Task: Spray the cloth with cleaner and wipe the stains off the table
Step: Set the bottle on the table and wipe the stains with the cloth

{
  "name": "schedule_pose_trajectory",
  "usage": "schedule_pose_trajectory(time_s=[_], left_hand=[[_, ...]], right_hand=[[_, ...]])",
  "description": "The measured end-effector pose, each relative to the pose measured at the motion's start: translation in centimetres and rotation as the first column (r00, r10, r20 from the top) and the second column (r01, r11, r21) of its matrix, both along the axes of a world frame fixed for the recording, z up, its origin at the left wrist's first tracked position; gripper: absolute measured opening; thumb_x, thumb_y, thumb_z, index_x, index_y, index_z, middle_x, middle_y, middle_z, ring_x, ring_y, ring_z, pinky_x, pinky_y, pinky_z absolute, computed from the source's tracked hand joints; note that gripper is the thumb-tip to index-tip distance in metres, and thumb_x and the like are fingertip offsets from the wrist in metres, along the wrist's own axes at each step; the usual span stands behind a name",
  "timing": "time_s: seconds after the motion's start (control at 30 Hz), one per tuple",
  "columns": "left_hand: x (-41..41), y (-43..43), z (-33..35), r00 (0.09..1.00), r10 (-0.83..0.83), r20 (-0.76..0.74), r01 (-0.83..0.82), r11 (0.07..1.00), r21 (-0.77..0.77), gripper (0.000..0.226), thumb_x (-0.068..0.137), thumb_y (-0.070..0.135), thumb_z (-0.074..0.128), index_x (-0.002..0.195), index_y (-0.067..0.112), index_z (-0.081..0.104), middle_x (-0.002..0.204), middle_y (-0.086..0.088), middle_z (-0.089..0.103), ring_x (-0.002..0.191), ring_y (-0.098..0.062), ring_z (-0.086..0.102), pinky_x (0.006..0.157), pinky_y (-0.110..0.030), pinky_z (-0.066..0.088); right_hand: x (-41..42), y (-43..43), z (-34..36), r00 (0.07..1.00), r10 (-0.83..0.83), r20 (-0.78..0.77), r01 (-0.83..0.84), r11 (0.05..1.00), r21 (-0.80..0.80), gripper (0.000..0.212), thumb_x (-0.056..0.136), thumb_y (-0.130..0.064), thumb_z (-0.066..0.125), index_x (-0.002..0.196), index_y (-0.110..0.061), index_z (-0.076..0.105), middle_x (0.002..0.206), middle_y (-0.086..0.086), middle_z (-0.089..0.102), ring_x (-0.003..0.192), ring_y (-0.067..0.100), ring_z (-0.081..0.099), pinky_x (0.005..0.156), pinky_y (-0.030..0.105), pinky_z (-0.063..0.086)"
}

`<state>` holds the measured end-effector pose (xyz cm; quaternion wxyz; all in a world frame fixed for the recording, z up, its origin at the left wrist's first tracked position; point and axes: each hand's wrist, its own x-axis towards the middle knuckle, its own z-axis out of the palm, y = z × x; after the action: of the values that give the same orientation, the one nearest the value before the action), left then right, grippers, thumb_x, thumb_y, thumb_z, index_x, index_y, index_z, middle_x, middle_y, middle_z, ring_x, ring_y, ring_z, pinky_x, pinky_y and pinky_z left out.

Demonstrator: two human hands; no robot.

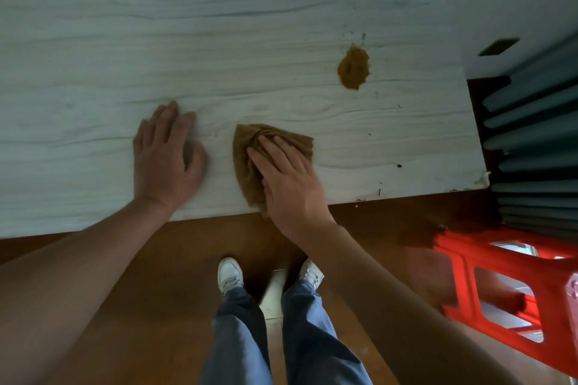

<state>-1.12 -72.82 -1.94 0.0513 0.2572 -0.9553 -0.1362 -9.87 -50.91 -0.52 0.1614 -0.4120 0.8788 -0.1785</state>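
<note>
A brown cloth [247, 159] lies bunched on the pale wood-grain table [219, 40] near its front edge. My right hand [291, 178] presses flat on the cloth with straight fingers. My left hand [165, 156] rests flat on the bare tabletop to the left of the cloth, fingers spread. A brown-orange stain [353, 67] with small splatters around it sits further back and to the right of the cloth. Small dark specks [399, 165] dot the table near its right front corner. No spray bottle is in view.
A red plastic stool [513, 284] stands on the brown floor at the right. Grey stacked slats [538, 134] sit beyond the table's right edge. My legs and white shoes [230, 275] are below the table's front edge.
</note>
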Motion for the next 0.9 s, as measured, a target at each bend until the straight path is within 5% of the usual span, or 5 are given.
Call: schedule_pose_trajectory(time_s=[0.47, 0.73, 0.9], left_hand=[[0.0, -0.1, 0.2, 1.000, -0.012, 0.008, 0.012, 1.000, -0.017, 0.060, 0.097, 0.039, 0.039, 0.151, 0.013, 0.046, 0.165, -0.016, 0.033, 0.155, -0.033, 0.025, 0.127, -0.051, 0.018], [0.0, -0.2, -0.1, 1.000, -0.015, -0.017, 0.014, 0.999, -0.034, 0.060, 0.096, 0.040, 0.041, 0.149, 0.012, 0.048, 0.164, -0.015, 0.036, 0.154, -0.033, 0.028, 0.127, -0.051, 0.019], [0.0, -0.3, -0.4, 0.999, -0.027, -0.031, 0.025, 0.999, -0.048, 0.061, 0.095, 0.040, 0.040, 0.149, 0.012, 0.048, 0.164, -0.016, 0.036, 0.154, -0.034, 0.028, 0.125, -0.049, 0.017]], right_hand=[[-18.7, -1.8, 0.9, 0.903, -0.417, -0.106, 0.425, 0.903, 0.065, 0.056, 0.103, -0.021, 0.043, 0.157, -0.019, 0.031, 0.167, 0.006, 0.021, 0.154, 0.027, 0.016, 0.125, 0.038, 0.010], [-11.8, -0.8, 1.0, 0.993, -0.032, -0.115, 0.034, 0.999, 0.011, 0.051, 0.103, -0.017, 0.046, 0.153, -0.015, 0.040, 0.162, 0.008, 0.033, 0.152, 0.028, 0.025, 0.126, 0.042, 0.016], [-15.6, 4.9, 1.3, 0.960, -0.243, -0.138, 0.256, 0.963, 0.088, 0.053, 0.105, -0.022, 0.043, 0.157, -0.020, 0.033, 0.165, 0.004, 0.027, 0.154, 0.023, 0.019, 0.126, 0.041, 0.015]])
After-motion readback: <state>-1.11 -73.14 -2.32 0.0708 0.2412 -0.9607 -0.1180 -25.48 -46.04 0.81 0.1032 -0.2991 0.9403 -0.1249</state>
